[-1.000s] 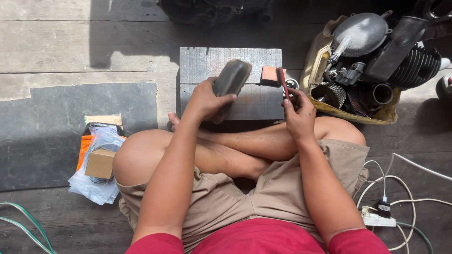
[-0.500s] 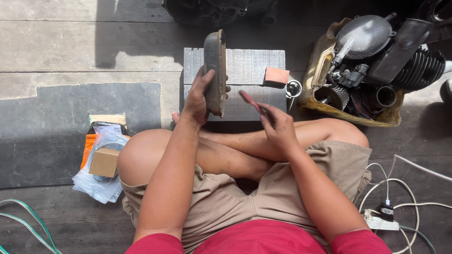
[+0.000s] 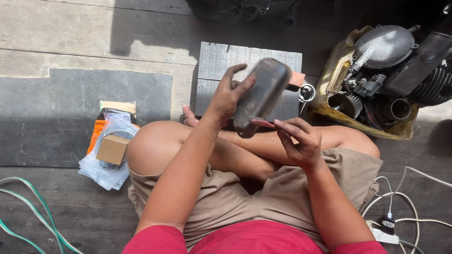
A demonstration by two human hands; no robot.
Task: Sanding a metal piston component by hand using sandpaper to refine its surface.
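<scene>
left hand (image 3: 229,96) raised, fingers curled; right hand (image 3: 297,141) pinching.

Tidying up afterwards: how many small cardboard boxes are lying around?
1: a small cardboard box on clear plastic bags, left of the knee. More may hide underneath.

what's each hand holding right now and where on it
The left hand grips the dark oblong metal part along its side edge. The right hand pinches a thin red tool near its end.
</scene>
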